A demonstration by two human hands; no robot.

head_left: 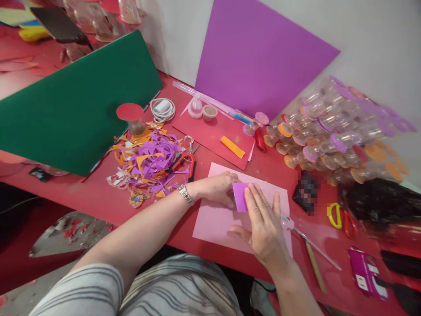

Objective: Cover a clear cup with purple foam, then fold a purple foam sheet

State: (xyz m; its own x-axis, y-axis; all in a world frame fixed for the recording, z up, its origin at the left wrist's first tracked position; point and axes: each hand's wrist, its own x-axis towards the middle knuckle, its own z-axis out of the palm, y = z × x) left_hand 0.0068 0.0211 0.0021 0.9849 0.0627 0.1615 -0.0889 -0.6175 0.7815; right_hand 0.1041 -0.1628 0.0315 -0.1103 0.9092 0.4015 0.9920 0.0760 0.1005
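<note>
My right hand (263, 224) lies flat on a small purple paper square (240, 198), fingers stretched out and thumb apart. Beside it, my left hand (219, 188) curls its fingers around something under the square's left edge; that object is mostly hidden. Both hands are over a pink sheet (213, 219) on the red table. Left of them is a heap of purple and orange paper scraps (154, 158), with red-handled pliers (187, 162) at its edge. Near my right wrist a clear glue stick-like rod (315, 248) reaches out from a pale tip.
Stacked clear cup shapes with coloured discs (335, 127) stand at the right. A green board (82, 105) leans at left, and a purple sheet (259, 61) against the wall. Scissors (335, 215), a black bag (381, 202) and a wooden stick (315, 267) lie at right.
</note>
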